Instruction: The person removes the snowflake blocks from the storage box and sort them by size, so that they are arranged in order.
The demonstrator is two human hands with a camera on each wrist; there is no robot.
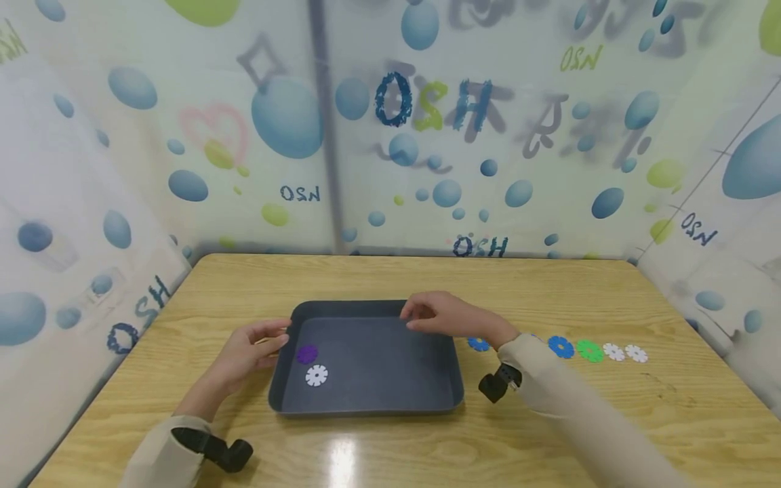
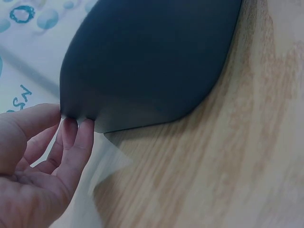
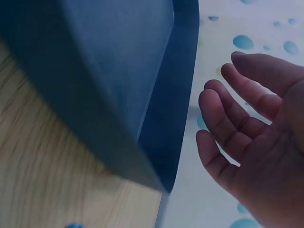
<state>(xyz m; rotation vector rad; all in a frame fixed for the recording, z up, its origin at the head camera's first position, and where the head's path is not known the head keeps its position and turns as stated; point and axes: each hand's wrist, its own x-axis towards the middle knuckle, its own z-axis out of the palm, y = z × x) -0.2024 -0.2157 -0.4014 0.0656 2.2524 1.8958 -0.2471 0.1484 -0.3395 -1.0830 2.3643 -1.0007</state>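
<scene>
A dark grey rectangular tray (image 1: 384, 366) lies on the table. Inside it, near the left side, are a purple notched disc (image 1: 308, 354) and, just in front, a white notched disc (image 1: 316, 375). My left hand (image 1: 247, 356) is at the tray's left side, its fingertips (image 2: 85, 130) touching the outer wall with fingers lightly bent. Over the far right corner of the tray hovers my right hand (image 1: 448, 315), fingers loosely curled; nothing shows between them in the right wrist view.
Right of the tray runs a row of notched discs: a blue one (image 1: 478, 344), another blue one (image 1: 561, 347), a green one (image 1: 590, 351) and two white ones (image 1: 613, 352). My right forearm partly hides the row. A patterned curtain (image 1: 390, 169) hangs behind the wooden table (image 1: 396, 454).
</scene>
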